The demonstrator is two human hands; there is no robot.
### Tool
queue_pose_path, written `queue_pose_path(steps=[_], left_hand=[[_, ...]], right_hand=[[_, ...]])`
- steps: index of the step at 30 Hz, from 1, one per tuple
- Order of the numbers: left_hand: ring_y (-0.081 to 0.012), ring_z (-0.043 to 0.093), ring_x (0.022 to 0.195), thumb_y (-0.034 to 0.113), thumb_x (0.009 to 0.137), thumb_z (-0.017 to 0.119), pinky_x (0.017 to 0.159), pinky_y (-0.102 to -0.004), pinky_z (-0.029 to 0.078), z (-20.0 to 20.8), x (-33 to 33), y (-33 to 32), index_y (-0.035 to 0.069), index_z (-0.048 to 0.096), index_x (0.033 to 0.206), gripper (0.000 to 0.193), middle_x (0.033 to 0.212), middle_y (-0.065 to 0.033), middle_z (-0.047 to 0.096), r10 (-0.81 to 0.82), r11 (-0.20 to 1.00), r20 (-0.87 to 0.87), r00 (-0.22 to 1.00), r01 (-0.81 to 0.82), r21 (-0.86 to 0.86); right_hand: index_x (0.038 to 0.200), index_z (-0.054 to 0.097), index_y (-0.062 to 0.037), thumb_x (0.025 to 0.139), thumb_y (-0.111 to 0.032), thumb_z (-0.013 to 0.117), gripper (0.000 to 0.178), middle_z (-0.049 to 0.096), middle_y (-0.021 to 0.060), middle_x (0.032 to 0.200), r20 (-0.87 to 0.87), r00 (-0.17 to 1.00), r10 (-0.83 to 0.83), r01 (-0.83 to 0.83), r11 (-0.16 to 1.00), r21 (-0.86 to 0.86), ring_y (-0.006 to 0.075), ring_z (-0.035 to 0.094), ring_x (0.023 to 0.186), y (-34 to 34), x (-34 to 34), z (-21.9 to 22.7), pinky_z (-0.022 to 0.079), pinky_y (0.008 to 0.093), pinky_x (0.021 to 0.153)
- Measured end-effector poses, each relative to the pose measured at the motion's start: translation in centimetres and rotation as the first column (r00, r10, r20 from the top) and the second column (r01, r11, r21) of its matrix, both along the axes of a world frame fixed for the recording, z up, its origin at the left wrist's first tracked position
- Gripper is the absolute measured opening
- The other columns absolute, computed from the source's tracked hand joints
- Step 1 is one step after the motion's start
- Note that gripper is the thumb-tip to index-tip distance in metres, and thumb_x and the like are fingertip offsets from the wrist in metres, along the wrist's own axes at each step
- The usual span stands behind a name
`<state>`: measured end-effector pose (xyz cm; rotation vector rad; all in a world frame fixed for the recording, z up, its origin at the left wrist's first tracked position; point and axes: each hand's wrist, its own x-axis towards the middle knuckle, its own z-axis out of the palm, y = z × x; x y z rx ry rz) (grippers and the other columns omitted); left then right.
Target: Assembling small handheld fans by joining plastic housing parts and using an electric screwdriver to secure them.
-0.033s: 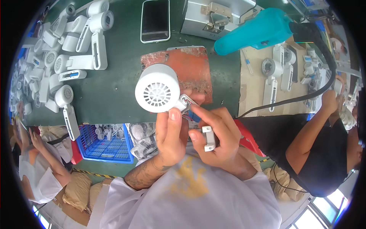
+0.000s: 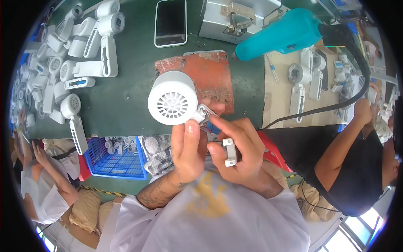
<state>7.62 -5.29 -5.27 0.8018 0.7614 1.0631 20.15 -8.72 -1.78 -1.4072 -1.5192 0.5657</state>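
Observation:
My left hand is closed round the neck of a white plastic handheld fan, its thumb uppermost. The round slotted grille faces up, and the short neck points toward my right hand. My right hand is closed too: a small pale U-shaped plastic part with holes at its ends sits between thumb and palm. Its index fingertip touches the open end of the fan's neck. What lies inside that neck is mostly hidden by my fingers.
Many similar white fans are heaped on the left of the green table. Ahead lie a worn red mat, a phone and a teal corded tool. A blue basket stands below the table edge. People sit at both sides.
The fan has shifted very slightly to the left. Both hands keep nearly the same place and hold.

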Motion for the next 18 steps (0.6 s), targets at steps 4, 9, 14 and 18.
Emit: queue_pose_path(steps=[4, 9, 14, 18], left_hand=[[-0.0288, 0.059, 0.115, 0.034, 0.110, 0.033, 0.097, -0.0422, 0.050, -0.7, 0.7, 0.1, -0.006, 0.041, 0.140, 0.051, 0.128, -0.0230, 0.056, 0.067, 0.990, 0.076, 0.995, -0.075, 0.116], [-0.0278, 0.059, 0.114, 0.034, 0.110, 0.032, 0.096, -0.0401, 0.050, -1.0, 0.8, 0.1, -0.007, 0.041, 0.138, 0.051, 0.127, -0.0234, 0.057, 0.033, 0.990, 0.090, 0.995, -0.045, 0.133], [-0.0275, 0.059, 0.115, 0.032, 0.111, 0.031, 0.098, -0.0406, 0.050, -0.5, 0.7, 0.2, -0.006, 0.041, 0.139, 0.049, 0.128, -0.0225, 0.058, -0.025, 0.993, 0.059, 0.998, 0.019, 0.112], [-0.0240, 0.057, 0.121, 0.024, 0.112, 0.035, 0.105, -0.0418, 0.045, -0.6, 0.8, 0.3, -0.005, 0.046, 0.139, 0.041, 0.131, -0.0185, 0.059, -0.032, 0.991, 0.242, 0.970, 0.061, -0.116]], right_hand=[[0.123, 0.067, 0.0037, 0.087, -0.001, 0.070, 0.036, 0.061, 0.0085, 0.089, -0.198, 0.979, 0.042, -0.063, 0.993, -0.100, 0.0136, 0.057, 0.073, 0.3, 0.6, -0.2, 0.047, 0.0274, 0.068], [0.117, 0.068, 0.0035, 0.087, 0.001, 0.069, 0.030, 0.062, 0.0079, 0.089, -0.156, 0.986, 0.057, -0.064, 0.997, -0.040, 0.0131, 0.058, 0.073, 1.0, 1.0, -0.5, 0.047, 0.0273, 0.069], [0.109, 0.067, 0.0012, 0.088, -0.007, 0.076, 0.024, 0.064, 0.0119, 0.093, 0.106, 0.994, 0.035, -0.039, 0.998, 0.040, 0.0239, 0.065, 0.068, 1.5, 1.1, -0.3, 0.052, 0.0332, 0.057], [0.114, 0.067, 0.0020, 0.087, -0.006, 0.075, 0.029, 0.064, 0.0122, 0.093, 0.164, 0.985, 0.050, -0.052, 0.999, 0.007, 0.0252, 0.066, 0.068, 1.6, 2.2, 0.2, 0.052, 0.0331, 0.058]])
